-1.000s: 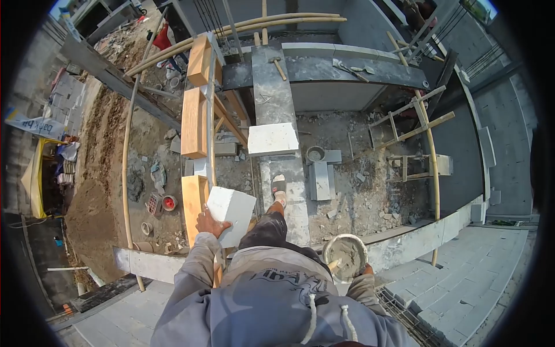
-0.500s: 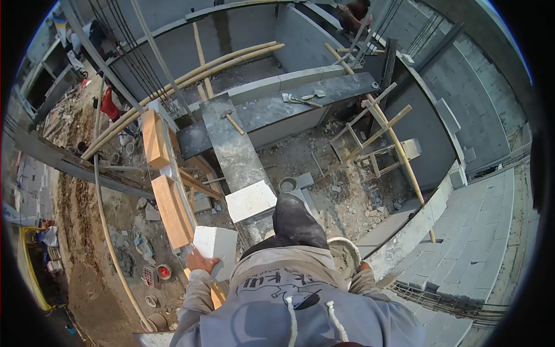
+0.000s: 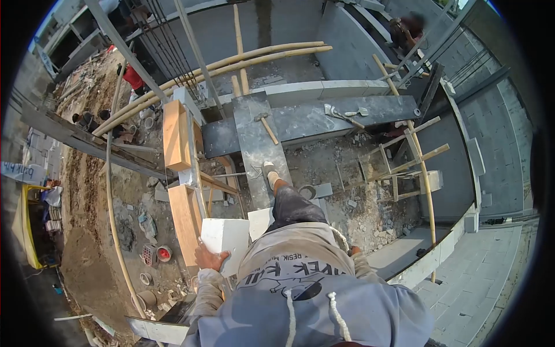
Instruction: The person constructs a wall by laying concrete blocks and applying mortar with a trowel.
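Observation:
My left hand [image 3: 211,258] grips a white lightweight block [image 3: 226,242] by its near side, beside my body. Low on my other side, my right hand [image 3: 355,250] is closed at the rim of a bucket [image 3: 339,235]. Most of that bucket and my right fingers are hidden behind my shirt. My foot [image 3: 269,171] is on a dusty dark plank [image 3: 260,153] in front of me. Another white block [image 3: 261,222] lies on this plank, partly covered by my leg.
A hammer [image 3: 267,128] lies on the plank. Trowels [image 3: 345,114] rest on the dark crossing board [image 3: 381,110]. Bamboo poles [image 3: 260,56] span ahead. Wooden formwork [image 3: 184,217] stands at left; a wooden trestle [image 3: 399,168] at right. Other people work farther off, one in red [image 3: 134,78].
I have stepped forward, and my foot now shows on the plank. The block in my left hand and the bucket at my right moved along with me. The block on the plank is more covered.

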Tool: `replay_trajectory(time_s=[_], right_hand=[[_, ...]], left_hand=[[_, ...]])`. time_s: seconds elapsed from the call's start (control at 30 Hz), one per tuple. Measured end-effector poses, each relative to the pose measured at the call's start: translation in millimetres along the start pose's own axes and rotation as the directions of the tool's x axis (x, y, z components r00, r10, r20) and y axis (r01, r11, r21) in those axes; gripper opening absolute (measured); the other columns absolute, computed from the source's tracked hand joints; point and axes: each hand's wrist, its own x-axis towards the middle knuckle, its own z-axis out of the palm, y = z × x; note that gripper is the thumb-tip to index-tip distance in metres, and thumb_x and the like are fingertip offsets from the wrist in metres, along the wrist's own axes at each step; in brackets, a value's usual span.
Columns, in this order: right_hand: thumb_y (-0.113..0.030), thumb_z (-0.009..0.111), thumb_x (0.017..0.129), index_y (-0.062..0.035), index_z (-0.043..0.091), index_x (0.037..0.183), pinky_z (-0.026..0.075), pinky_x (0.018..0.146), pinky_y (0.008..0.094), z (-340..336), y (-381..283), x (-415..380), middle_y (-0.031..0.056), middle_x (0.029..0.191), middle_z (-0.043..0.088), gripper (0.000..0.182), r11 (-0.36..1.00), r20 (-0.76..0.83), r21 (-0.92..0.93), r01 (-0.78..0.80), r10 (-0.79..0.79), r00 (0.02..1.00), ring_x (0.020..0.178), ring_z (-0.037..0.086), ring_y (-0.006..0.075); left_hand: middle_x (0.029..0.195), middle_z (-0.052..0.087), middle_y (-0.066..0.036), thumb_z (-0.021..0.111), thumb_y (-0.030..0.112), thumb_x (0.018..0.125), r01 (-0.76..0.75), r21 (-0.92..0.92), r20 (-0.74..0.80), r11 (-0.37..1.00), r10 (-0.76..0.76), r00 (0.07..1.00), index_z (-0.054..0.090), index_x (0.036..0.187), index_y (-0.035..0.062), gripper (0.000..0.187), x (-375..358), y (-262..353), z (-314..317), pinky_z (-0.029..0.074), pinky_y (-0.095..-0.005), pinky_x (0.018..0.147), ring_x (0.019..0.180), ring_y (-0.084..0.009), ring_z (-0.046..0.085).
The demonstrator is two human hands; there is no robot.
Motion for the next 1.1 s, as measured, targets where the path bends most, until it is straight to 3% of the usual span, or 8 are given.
replay_trajectory(time_s=[0.2,0.23,0.4,0.53,0.67,0.8,0.93,1.1], right_hand=[[-0.03,0.058,0.085,-0.008,0.065,0.097,0.044,0.049,0.0435,134.0,-89.2,19.3,0.008,0.067,0.057,0.026,0.981,-0.049,-0.091,-0.169,0.165,0.985,0.054,0.054,0.0238],[-0.034,0.058,0.088,-0.0098,0.05,0.072,0.037,0.041,0.0398,162.3,-113.3,19.6,0.0046,0.053,0.043,0.03,0.809,0.026,-0.578,0.109,-0.115,0.993,0.041,0.042,0.0217],[-0.039,0.059,0.087,-0.0076,0.055,0.073,0.038,0.039,0.0354,270.3,-217.7,-4.0,0.0021,0.05,0.039,0.034,0.969,0.015,-0.233,0.083,-0.082,0.997,0.037,0.037,0.02],[-0.038,0.061,0.085,-0.0042,0.06,0.079,0.038,0.041,0.0339,369.2,-277.2,17.8,0.0024,0.054,0.043,0.034,0.895,0.01,-0.382,0.232,-0.247,0.969,0.041,0.039,0.0174],[-0.039,0.058,0.085,0.0001,0.064,0.089,0.043,0.05,0.0361,485.5,-350.6,52.8,0.0074,0.06,0.053,0.04,0.843,0.109,-0.413,0.345,-0.33,0.938,0.051,0.052,0.0197],[-0.048,0.05,0.085,-0.0008,0.066,0.1,0.045,0.076,0.0378,592.1,-416.8,74.7,0.0149,0.089,0.067,0.052,0.326,0.23,-0.819,0.473,-0.569,0.79,0.083,0.062,0.0279],[-0.049,0.051,0.084,-0.0021,0.064,0.112,0.039,0.094,0.0417,642.8,-432.4,272.7,0.0222,0.118,0.06,0.057,0.471,0.258,-0.759,0.449,-0.415,0.873,0.114,0.053,0.0358],[-0.046,0.053,0.083,0.0001,0.064,0.111,0.039,0.093,0.0421,738.9,-421.7,315.0,0.0239,0.12,0.058,0.055,0.468,0.301,-0.733,0.494,-0.429,0.852,0.115,0.052,0.0364]], left_hand=[[0.112,0.052,-0.023,0.083,0.052,0.046,0.164,0.08,0.19,0.983,-0.176,0.966,0.031,0.137,-0.0055,0.119,123.2,40.0,-29.6,0.044,-0.0508,0.085,0.102,-0.0409,0.052],[0.112,0.051,-0.024,0.083,0.053,0.047,0.115,0.047,0.194,0.992,-0.122,0.973,0.031,0.137,-0.006,0.119,155.7,52.1,-33.8,0.044,-0.0505,0.084,0.102,-0.0409,0.052],[0.107,0.05,-0.025,0.08,0.054,0.048,-0.177,0.113,0.072,0.978,0.17,0.983,0.031,0.137,-0.0063,0.118,268.5,140.2,-96.0,0.042,-0.0492,0.084,0.099,-0.0401,0.05],[0.107,0.049,-0.024,0.08,0.053,0.049,-0.248,0.13,-0.045,0.96,0.255,0.966,0.032,0.136,-0.0058,0.116,351.3,196.5,-121.3,0.04,-0.0488,0.086,0.099,-0.0399,0.049],[0.106,0.048,-0.022,0.08,0.045,0.055,-0.415,-0.087,-0.156,0.906,0.399,0.904,0.037,0.129,-0.0044,0.098,426.8,233.4,-122.3,0.037,-0.0485,0.086,0.099,-0.04,0.046],[0.105,0.049,-0.023,0.08,0.036,0.056,-0.358,-0.161,-0.108,0.92,0.344,0.933,0.043,0.119,-0.0053,0.084,495.4,257.9,-99.6,0.037,-0.048,0.085,0.098,-0.0406,0.045],[0.107,0.054,-0.024,0.081,0.038,0.051,-0.174,-0.077,0.004,0.982,0.175,0.985,0.043,0.121,-0.0053,0.09,533.0,272.2,-72.1,0.041,-0.0476,0.087,0.1,-0.041,0.051],[0.113,0.048,-0.026,0.083,0.045,0.052,-0.054,0.045,0.14,0.998,0.047,0.989,0.033,0.132,-0.0093,0.109,556.1,257.7,-31.5,0.039,-0.0468,0.092,0.105,-0.0409,0.048]])
